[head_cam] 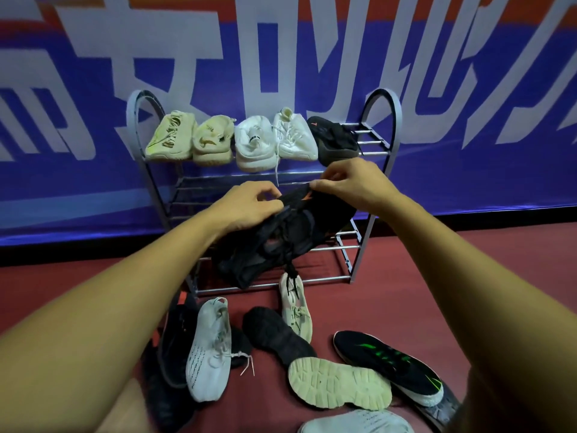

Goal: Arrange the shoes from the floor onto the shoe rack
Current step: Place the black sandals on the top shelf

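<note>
A grey metal shoe rack (392, 126) stands against the wall. On its top shelf sit two cream shoes (190, 140), two white shoes (274, 142) and one black shoe (335, 140). In front of the rack both hands hold a black shoe (281, 239) with an orange mark in the air. My left hand (249, 207) grips its collar at the left side, and my right hand (352, 182) pinches its upper edge at the right. The shoe's black lace hangs down.
Several shoes lie on the red floor: a white one (207, 351), a black sole-up one (276, 334), a pale one (295, 307), a beige sole-up one (338, 384), a black one with green stripes (390, 365) and dark ones at left (175, 339). The lower shelves hold nothing visible.
</note>
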### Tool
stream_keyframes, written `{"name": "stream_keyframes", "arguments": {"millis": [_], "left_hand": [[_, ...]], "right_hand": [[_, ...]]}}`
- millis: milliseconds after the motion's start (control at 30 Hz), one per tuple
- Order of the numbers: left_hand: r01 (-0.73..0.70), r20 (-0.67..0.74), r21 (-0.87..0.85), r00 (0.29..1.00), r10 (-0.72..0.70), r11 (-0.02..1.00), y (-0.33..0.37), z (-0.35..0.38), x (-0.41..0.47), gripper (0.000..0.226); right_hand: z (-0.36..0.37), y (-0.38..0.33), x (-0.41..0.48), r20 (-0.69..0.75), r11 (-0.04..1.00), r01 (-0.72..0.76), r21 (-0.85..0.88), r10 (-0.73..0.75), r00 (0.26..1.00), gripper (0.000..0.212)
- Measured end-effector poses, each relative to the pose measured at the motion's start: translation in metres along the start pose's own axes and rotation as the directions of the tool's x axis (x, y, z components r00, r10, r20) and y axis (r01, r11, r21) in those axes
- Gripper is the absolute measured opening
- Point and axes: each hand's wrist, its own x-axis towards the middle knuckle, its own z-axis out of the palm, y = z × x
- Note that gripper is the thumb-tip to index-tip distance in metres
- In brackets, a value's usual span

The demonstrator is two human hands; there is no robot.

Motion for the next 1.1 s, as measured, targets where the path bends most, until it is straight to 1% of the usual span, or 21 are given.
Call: {"name": "stream_keyframes", "arguments": {"millis": [67,133,233,333,400,467,500,567,633,667,700,767,800,833,867,900,933,967,1033,1100], "left_hand": [[-0.025,-0.05,0.023,0.998,0.026,0.999,0.002,-0.002,0.0,0.016],[-0.031,-0.066,0.07,0.997,0.036,0.997,0.003,-0.005,-0.001,0.019],[-0.033,-0.089,0.166,0.995,0.049,0.986,0.004,-0.008,-0.002,0.024],[-0.042,-0.219,0.141,0.973,0.072,0.989,0.002,-0.013,-0.002,0.021],[-0.09,-0.354,0.174,0.923,0.148,0.981,0.003,-0.016,-0.002,0.02],[-0.13,-0.477,0.285,0.84,0.258,0.95,0.007,-0.02,-0.004,0.018],[-0.148,-0.513,0.35,0.796,0.321,0.925,0.009,-0.023,-0.006,0.016],[-0.205,-0.533,0.44,0.724,0.438,0.874,0.014,-0.026,-0.012,0.012],[-0.255,-0.528,0.46,0.692,0.493,0.85,0.017,-0.027,-0.017,0.009],[-0.255,-0.535,0.455,0.688,0.491,0.853,0.018,-0.026,-0.019,0.011],[-0.237,-0.551,0.432,0.695,0.463,0.87,0.018,-0.024,-0.02,0.015],[-0.169,-0.597,0.32,0.728,0.337,0.932,0.022,-0.02,-0.02,0.024],[-0.145,-0.607,0.225,0.752,0.255,0.963,0.024,-0.018,-0.019,0.028],[-0.14,-0.589,0.095,0.79,0.169,0.986,0.028,-0.015,-0.016,0.032],[-0.149,-0.538,-0.063,0.838,0.092,0.987,0.032,-0.012,-0.013,0.034],[-0.151,-0.472,-0.217,0.881,0.032,0.964,0.037,-0.008,-0.01,0.037],[-0.145,-0.418,-0.332,0.909,-0.008,0.932,0.041,-0.004,-0.006,0.042],[-0.135,-0.383,-0.404,0.923,-0.033,0.905,0.044,0.001,0.0,0.048],[-0.132,-0.331,-0.477,0.943,-0.039,0.869,0.049,0.01,0.01,0.059],[-0.126,-0.28,-0.51,0.96,-0.025,0.851,0.058,0.019,0.017,0.074]], "right_hand": [[-0.001,0.003,-0.002,0.061,1.0,0.023,0.002,-0.024,0.998,0.032],[0.0,0.006,-0.002,0.104,0.999,0.023,0.04,-0.027,0.994,0.027],[0.004,0.009,-0.003,0.103,0.98,-0.035,0.196,0.014,0.995,0.02],[0.006,0.011,-0.003,0.083,0.919,-0.101,0.382,0.075,0.994,0.02],[0.005,0.009,-0.005,0.084,0.844,-0.141,0.517,0.114,0.99,0.02],[0.004,0.006,-0.005,0.072,0.765,-0.155,0.626,0.141,0.987,0.02],[0.003,0.003,-0.005,0.055,0.732,-0.15,0.664,0.152,0.987,0.02],[0.001,-0.001,-0.004,0.023,0.667,-0.138,0.732,0.178,0.984,0.017],[0.001,-0.003,-0.002,0.014,0.585,-0.141,0.799,0.216,0.976,0.015],[0.001,-0.004,-0.001,0.016,0.539,-0.144,0.83,0.235,0.972,0.015],[0.002,-0.004,0.0,0.021,0.491,-0.145,0.859,0.249,0.968,0.016],[0.003,-0.006,0.002,0.034,0.393,-0.147,0.908,0.28,0.959,0.019],[0.005,-0.007,0.004,0.037,0.347,-0.145,0.926,0.3,0.953,0.02],[0.006,-0.009,0.005,0.034,0.314,-0.139,0.939,0.319,0.947,0.02],[0.008,-0.01,0.006,0.027,0.296,-0.133,0.946,0.336,0.942,0.02],[0.01,-0.011,0.007,0.02,0.29,-0.129,0.948,0.352,0.936,0.021],[0.012,-0.011,0.009,0.013,0.281,-0.125,0.952,0.369,0.929,0.022],[0.014,-0.011,0.009,0.008,0.273,-0.122,0.954,0.386,0.923,0.024],[0.015,-0.009,0.007,-0.006,0.284,-0.116,0.952,0.395,0.919,0.023],[0.014,-0.004,0.003,-0.007,0.292,-0.112,0.95,0.378,0.926,0.015]]}}
